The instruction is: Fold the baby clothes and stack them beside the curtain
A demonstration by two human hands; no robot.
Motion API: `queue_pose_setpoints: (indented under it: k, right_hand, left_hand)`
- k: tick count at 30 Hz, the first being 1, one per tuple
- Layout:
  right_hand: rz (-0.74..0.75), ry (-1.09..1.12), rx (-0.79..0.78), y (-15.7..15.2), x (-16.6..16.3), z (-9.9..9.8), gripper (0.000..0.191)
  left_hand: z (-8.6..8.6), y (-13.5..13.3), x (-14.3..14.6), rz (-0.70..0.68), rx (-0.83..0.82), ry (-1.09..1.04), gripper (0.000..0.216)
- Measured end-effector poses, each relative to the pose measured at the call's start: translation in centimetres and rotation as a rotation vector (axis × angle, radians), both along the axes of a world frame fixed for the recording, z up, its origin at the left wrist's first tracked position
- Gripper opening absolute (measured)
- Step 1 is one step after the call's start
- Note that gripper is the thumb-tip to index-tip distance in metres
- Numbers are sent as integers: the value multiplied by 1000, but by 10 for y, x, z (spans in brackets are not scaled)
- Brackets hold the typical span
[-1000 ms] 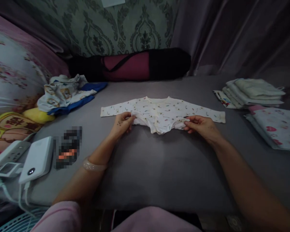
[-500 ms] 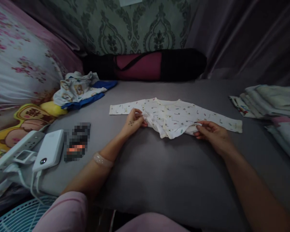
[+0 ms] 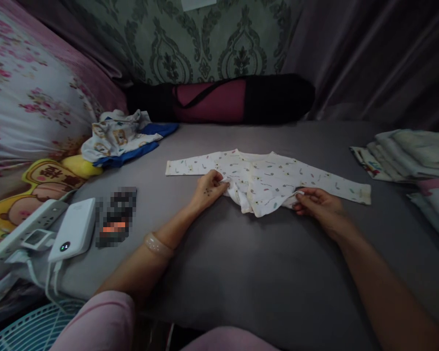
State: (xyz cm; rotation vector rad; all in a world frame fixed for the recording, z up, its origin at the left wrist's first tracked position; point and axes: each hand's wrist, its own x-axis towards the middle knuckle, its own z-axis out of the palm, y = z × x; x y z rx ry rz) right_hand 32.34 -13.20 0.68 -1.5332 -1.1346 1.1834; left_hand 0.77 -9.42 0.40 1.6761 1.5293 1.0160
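A small white long-sleeved baby top (image 3: 265, 178) with a fine coloured print lies on the grey sheet (image 3: 241, 268), its sleeves stretched out to both sides. My left hand (image 3: 208, 189) pinches its lower left edge, where the cloth is bunched. At the lower right corner, my right hand (image 3: 320, 204) grips the hem between thumb and fingers, and the fabric there is lifted and folded a little. Between the two hands the front hem droops towards me.
Folded clothes (image 3: 409, 153) are stacked at the right. On the left lie a rumpled white-and-blue garment (image 3: 120, 139), a yellow cartoon cushion (image 3: 36, 195), a white power bank (image 3: 73, 229), a power strip (image 3: 22, 243) and a blurred-out item (image 3: 117, 217). A black-and-maroon bag (image 3: 212, 100) lies along the wall.
My left hand has shifted slightly right and gathered the left edge inward. My right hand holds the same corner, nearly in place. The view has moved a little.
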Motion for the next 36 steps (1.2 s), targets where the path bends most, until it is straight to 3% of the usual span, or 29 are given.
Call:
queue_pose_setpoints:
  k: [3,7,11,13,17,19,23,27,32,34,36]
  right_hand:
    - [3,16,3,-1,-2,2,41]
    - [15,-13,-10,-5,-5,16,40]
    - [49,-73,-27,-12,-4,33,42]
    - [81,-77,-6,-15,-2,38,43]
    - [205,-96,43,-18,7,41,38]
    - [258,-167,62,-18,13,42,36]
    - [369,-418,100,-17,26,42,34]
    - [437,-612,128,-17,28,39,25]
    - [599,-630,62,-20,24,43,30]
    - [603,-626,-18,-20,26,45,39]
    - [532,-611,-81,-19,30,46,47]
  left_hand:
    - [4,-3,2,28,43,88,16]
    - [15,-15,4,22,241,208,13]
    - [23,-28,3,36,320,191,20]
    - [25,-29,1,14,222,63,23]
    - [33,-23,-13,-251,-62,-254,28]
    - [38,-19,-24,-351,-84,-245,28]
    - [45,-16,-45,-442,-123,-18,24]
    - [48,-19,-50,-456,-176,101,19]
    - [57,-22,-49,-461,-280,148,32]
    - [57,-20,-53,-410,-316,119,45]
    - [54,-17,-58,-269,-297,71,53]
